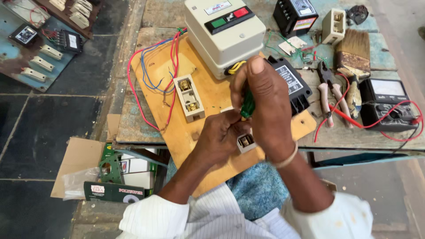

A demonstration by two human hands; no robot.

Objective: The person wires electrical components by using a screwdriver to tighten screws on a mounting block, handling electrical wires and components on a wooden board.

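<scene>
Head view. The left hand (221, 132) is curled shut around a small cream fuse carrier (245, 141), holding it just over the near edge of the wooden board (212, 99); its brass terminal faces the camera. The right hand (265, 102) is fisted around a green-handled screwdriver (247, 105), thumb up on top, shaft pointing down toward the carrier. The tip is hidden behind the fingers, so I cannot tell whether it sits in a screw.

Done, as far as it shows: a cream switch box (223, 33) with green and red buttons is already on the board, with red and blue wires (148, 73) looping from it to a cream fuse base (189, 97) fixed to the board. That base lies open, brass contacts bare, no carrier in it. A black relay unit (290, 82) lies at the board's right edge, touching the right hand's far side.

Left, by my judgement: the carrier in hand is not yet seated in the base, and no wires visibly reach the black unit.

Right of the board on the surface (318, 135): pliers (330, 90), a paint brush (353, 51), a black multimeter (387, 104) with red leads. All lie untouched. An opened cardboard box (117, 175) stands on the floor below the surface's left corner.
</scene>
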